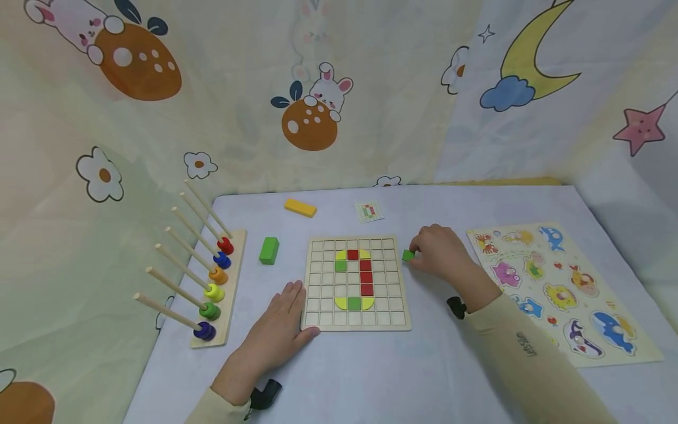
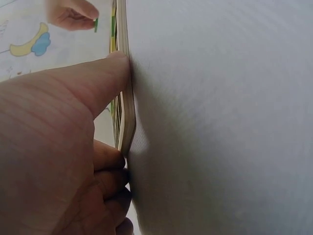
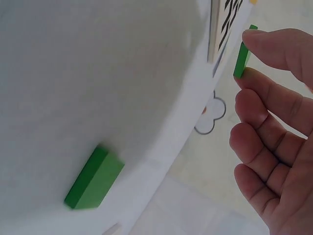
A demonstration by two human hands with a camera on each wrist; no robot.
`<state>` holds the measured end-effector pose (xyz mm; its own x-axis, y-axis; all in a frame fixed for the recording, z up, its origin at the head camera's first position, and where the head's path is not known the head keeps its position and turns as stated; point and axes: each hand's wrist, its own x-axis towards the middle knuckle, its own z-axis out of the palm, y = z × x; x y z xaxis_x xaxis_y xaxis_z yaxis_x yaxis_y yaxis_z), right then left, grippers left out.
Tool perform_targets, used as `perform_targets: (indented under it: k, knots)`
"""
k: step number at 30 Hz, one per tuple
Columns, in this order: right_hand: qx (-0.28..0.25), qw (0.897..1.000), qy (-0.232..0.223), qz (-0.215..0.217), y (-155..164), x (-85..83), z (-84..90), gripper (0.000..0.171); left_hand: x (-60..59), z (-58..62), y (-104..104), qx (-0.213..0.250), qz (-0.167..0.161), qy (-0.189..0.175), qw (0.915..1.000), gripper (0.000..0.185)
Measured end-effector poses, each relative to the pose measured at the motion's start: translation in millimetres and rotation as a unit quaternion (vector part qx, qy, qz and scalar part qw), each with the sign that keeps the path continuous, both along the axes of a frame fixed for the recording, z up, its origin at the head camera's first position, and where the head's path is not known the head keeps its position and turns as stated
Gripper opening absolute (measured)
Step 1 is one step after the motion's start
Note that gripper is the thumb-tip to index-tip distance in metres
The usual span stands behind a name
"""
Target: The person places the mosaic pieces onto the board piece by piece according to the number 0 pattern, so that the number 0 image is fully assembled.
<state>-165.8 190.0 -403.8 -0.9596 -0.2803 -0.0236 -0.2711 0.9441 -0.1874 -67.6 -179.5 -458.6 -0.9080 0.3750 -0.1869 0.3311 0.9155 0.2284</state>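
Observation:
A square wooden grid board [image 1: 324, 318] lies mid-table. Red tiles [image 1: 366, 277], green tiles [image 1: 354, 304] and yellow rounded corner tiles [image 1: 341, 303] sit in its cells, forming part of a ring. My left hand [image 1: 275, 324] rests at the board's lower left corner, fingers extended along the left side and thumb [image 2: 105, 81] against the near edge. Just off the board's upper right side, my right hand [image 1: 439, 253] pinches a small green square tile [image 3: 243, 56] between thumb and index finger, the other fingers loosely bent.
Left of the board stand a green block [image 1: 269, 251] and a peg rack [image 1: 233, 294] with coloured rings. Behind it lie a yellow block [image 1: 300, 207] and a small pattern card [image 1: 369, 211]. A sea-animal puzzle board [image 1: 529, 306] lies at the right, partly under the right sleeve.

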Motion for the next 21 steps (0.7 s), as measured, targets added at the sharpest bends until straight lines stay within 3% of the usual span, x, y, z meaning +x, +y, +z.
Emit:
perform_targets:
  k: [21]
  knots:
    - [0.015,0.999,0.016,0.040,-53.2,-4.6,17.6,0.014,0.3,-0.6,0.4,0.001,0.007,-0.004,1.0000,0.096]
